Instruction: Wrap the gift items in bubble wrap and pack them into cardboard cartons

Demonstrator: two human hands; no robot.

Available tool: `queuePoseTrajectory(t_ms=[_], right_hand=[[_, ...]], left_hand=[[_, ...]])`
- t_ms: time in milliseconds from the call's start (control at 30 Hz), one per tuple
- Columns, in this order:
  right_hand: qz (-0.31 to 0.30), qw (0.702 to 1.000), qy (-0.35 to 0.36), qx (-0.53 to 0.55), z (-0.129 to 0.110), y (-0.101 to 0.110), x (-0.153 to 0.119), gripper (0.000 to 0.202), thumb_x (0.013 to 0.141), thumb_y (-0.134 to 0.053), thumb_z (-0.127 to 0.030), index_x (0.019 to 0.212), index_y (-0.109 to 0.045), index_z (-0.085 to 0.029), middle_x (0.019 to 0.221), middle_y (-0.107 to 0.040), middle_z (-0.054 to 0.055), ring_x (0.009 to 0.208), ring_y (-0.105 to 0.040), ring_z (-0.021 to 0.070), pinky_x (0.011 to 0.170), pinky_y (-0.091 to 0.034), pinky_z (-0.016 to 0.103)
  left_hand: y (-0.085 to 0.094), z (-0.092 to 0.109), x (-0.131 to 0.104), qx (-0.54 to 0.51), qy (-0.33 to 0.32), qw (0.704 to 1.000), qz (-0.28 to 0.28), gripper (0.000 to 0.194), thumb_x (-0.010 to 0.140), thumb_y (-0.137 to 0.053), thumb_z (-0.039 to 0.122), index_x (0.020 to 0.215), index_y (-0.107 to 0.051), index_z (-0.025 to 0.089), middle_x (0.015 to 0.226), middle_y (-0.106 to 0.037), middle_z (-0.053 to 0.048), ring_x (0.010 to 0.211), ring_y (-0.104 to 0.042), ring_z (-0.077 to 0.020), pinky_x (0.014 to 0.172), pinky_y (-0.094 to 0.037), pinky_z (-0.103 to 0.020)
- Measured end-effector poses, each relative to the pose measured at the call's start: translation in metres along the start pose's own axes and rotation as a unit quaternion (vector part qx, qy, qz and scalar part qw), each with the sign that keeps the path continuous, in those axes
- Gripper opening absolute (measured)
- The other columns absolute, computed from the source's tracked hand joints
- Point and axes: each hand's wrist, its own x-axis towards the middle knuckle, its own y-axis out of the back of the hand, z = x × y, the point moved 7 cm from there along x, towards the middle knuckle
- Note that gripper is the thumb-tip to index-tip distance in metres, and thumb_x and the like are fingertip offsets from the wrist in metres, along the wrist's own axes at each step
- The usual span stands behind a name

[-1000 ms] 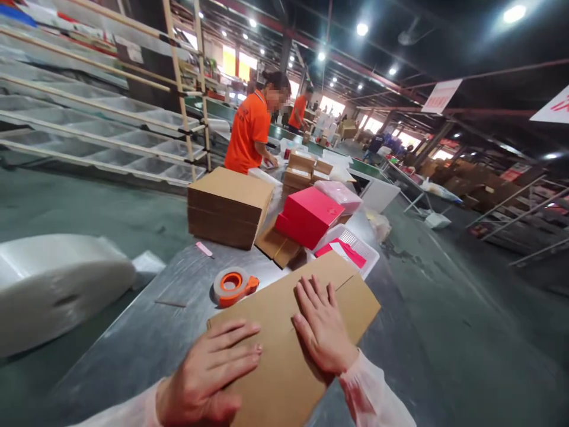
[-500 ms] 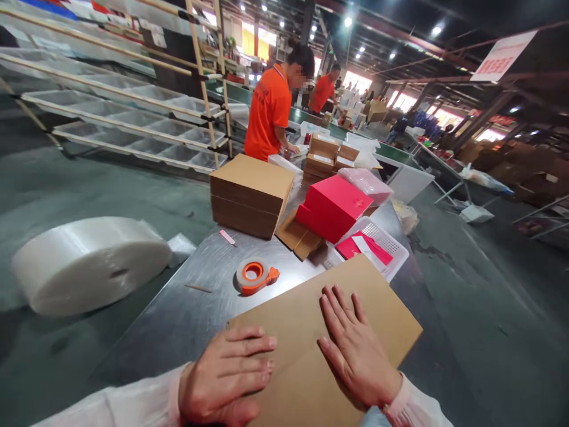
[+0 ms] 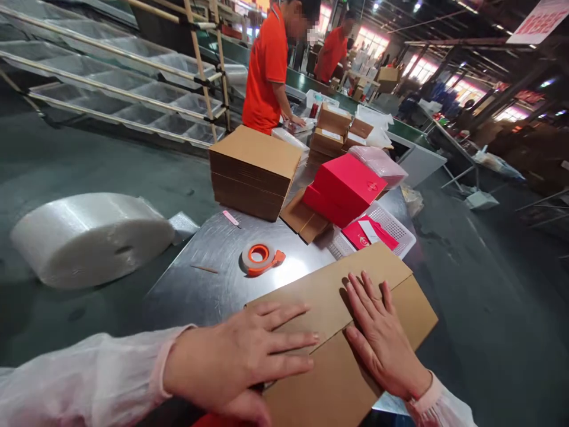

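A brown cardboard box [image 3: 324, 379] lies in front of me on the metal table, its top flaps folded down and a seam running across the top. My left hand [image 3: 244, 353] is open over the box's left side, fingers spread and pointing right across the flap and seam. Whether its palm touches the cardboard, I cannot tell. Flat on the right part of the top rests my right hand [image 3: 384, 341], its fingers stretched across the seam. Past the box lies an orange tape dispenser [image 3: 261, 271] with a roll of clear tape.
A pink cutter [image 3: 231, 219] and a thin stick [image 3: 205, 268] lie on the metal table [image 3: 195, 296]. Behind are stacked cardboard [image 3: 249, 181], red boxes [image 3: 347, 178] and a white basket [image 3: 386, 214]. A large wrap roll [image 3: 89, 237] stands left. A co-worker [image 3: 267, 71] works beyond.
My left hand has moved right over the box, with its fingers spreading apart. My right hand stays flat on top. The seam between the flaps now shows clearly. The view has tilted downward slightly.
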Motion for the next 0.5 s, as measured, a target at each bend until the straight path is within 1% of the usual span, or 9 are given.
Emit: queuePoseTrajectory(t_ms=[67,133,200,300,400,500], right_hand=[[-0.002,1.0,-0.004,-0.004,0.0,0.0,-0.001,0.063,0.106,-0.029,-0.041,0.159,-0.016,-0.011,0.164,-0.025,0.011,0.156,-0.003,0.0263,0.124,0.003,0.047],[-0.008,1.0,-0.01,-0.008,0.002,-0.002,-0.002,0.062,0.106,-0.031,-0.041,0.159,-0.017,-0.012,0.164,-0.026,0.011,0.156,-0.002,0.0254,0.124,0.004,0.046],[-0.016,1.0,-0.017,-0.01,0.004,-0.003,-0.004,0.062,0.106,-0.031,-0.04,0.16,-0.017,-0.012,0.164,-0.025,0.011,0.156,-0.003,0.0243,0.124,0.004,0.045],[-0.026,0.999,-0.026,-0.006,0.009,-0.006,-0.006,0.063,0.106,-0.031,-0.039,0.16,-0.013,-0.013,0.164,-0.025,0.012,0.155,-0.006,0.0235,0.125,0.003,0.046],[-0.037,0.999,-0.032,0.009,0.014,-0.009,-0.005,0.064,0.106,-0.031,-0.038,0.161,-0.009,-0.015,0.164,-0.024,0.012,0.155,-0.01,0.0242,0.125,-0.004,0.049],[-0.059,0.998,-0.028,0.019,0.015,-0.013,-0.001,0.065,0.106,-0.031,-0.036,0.161,-0.005,-0.016,0.164,-0.024,0.013,0.154,-0.013,0.0253,0.125,-0.014,0.052]], left_hand=[[-0.002,-0.002,0.0,-0.013,-0.01,1.0,-0.001,0.065,0.088,-0.063,0.062,0.137,-0.057,0.02,0.141,-0.062,-0.008,0.142,-0.043,-0.0316,0.121,-0.03,-0.048],[-0.007,-0.005,-0.002,-0.018,-0.025,0.999,0.012,0.063,0.086,-0.065,0.063,0.133,-0.06,0.022,0.137,-0.065,-0.008,0.141,-0.046,-0.0299,0.123,-0.028,-0.047],[-0.012,-0.007,-0.005,-0.013,-0.038,0.999,0.031,0.061,0.082,-0.068,0.065,0.126,-0.064,0.023,0.133,-0.068,-0.007,0.14,-0.048,-0.0297,0.123,-0.031,-0.046],[-0.017,-0.008,-0.012,-0.004,-0.044,0.996,0.074,0.061,0.079,-0.07,0.068,0.118,-0.068,0.022,0.124,-0.073,-0.009,0.135,-0.053,-0.03,0.12,-0.036,-0.046],[-0.021,-0.001,-0.021,0.014,-0.044,0.992,0.12,0.058,0.083,-0.066,0.066,0.116,-0.069,0.02,0.118,-0.075,-0.01,0.128,-0.06,-0.0296,0.117,-0.041,-0.045],[-0.02,0.005,-0.033,0.008,-0.039,0.988,0.152,0.053,0.085,-0.065,0.065,0.114,-0.071,0.021,0.116,-0.076,-0.008,0.122,-0.064,-0.0301,0.113,-0.046,-0.043]])
